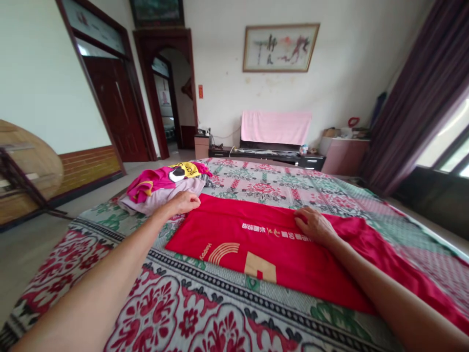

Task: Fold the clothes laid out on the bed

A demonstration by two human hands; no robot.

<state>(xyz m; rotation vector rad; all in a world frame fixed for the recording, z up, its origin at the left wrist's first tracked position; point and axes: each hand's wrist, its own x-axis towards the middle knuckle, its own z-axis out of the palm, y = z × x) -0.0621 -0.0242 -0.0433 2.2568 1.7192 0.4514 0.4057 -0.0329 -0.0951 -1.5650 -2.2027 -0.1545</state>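
Note:
A red T-shirt [220, 225] with white lettering and gold prints lies folded lengthwise across a patterned bed cover [146, 303]. At its far left corner, my left hand [186, 201] is closed, with the fabric pinched between thumb and fingers. Farther right, my right hand [315, 226] presses down on the shirt along its far edge, fingers curled onto the cloth and covering some of the lettering. Beyond my right forearm the red fabric continues, bunched and wrinkled. Just past my left hand sits a heap of pink, yellow and pale lilac clothes [161, 183].
Against the far wall stands a low black cabinet [267, 155] with a pink cloth [274, 128] draped over something on it. A round wooden tabletop [29, 161] leans at the left. A dark purple curtain [410, 93] hangs at the right.

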